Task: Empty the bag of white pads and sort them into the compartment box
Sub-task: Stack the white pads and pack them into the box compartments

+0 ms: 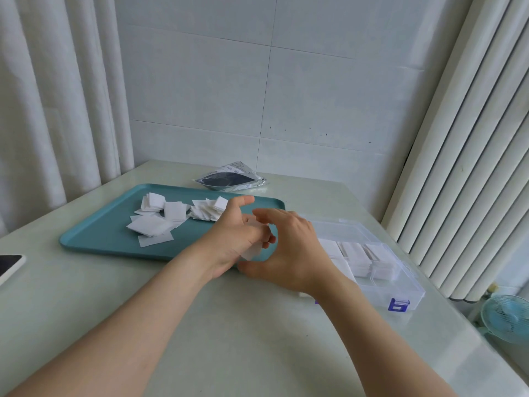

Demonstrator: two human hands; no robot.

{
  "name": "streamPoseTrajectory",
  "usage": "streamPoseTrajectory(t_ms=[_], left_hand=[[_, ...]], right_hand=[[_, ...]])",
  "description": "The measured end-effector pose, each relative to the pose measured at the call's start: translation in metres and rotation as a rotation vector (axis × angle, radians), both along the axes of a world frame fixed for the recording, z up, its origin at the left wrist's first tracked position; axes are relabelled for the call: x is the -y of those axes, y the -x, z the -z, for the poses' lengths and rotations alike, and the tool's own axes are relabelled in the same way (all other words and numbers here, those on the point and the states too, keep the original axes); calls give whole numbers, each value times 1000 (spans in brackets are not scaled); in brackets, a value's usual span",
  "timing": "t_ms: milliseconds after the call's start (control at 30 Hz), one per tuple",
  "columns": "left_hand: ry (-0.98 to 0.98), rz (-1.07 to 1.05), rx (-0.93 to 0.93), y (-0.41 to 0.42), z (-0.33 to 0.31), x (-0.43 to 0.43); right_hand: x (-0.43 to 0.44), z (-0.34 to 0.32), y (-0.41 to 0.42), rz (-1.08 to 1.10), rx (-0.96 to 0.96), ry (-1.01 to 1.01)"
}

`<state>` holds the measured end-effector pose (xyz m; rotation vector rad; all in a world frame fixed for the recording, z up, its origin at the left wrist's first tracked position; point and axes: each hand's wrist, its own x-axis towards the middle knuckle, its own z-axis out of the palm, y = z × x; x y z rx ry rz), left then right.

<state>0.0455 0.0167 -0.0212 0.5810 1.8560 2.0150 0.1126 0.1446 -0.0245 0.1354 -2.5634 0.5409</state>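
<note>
Bright, soft daylight — hands blurred, edges warped.

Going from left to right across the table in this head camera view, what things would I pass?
Phone → teal tray with loose white pads → the two hands holding pads, left hand then right hand → clear compartment box → small fan past the table edge.

Both forearms are bare from the bottom edge of the view up to the wrists, with no sleeve showing. The left hand (234,239) and the right hand (289,253) are bare too. Short, unpainted nails show on the fingers.
</note>
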Motion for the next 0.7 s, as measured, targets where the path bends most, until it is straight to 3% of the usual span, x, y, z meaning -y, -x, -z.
streamPoseTrajectory(t_ms=[200, 367, 533, 633, 700], left_hand=[[23, 21, -123, -1, -1, -2], [-65, 44, -10, -4, -7, -1], [18, 154, 82, 1, -7, 4], [63, 128, 47, 6, -6, 6], [67, -3, 35, 9, -7, 6]], right_hand=[[2, 1, 4, -3, -33, 12], [0, 2, 4, -9, -107, 67], [1, 3, 6, -22, -163, 71], [2, 2, 3, -9, -123, 64], [2, 2, 1, 20, -86, 79]])
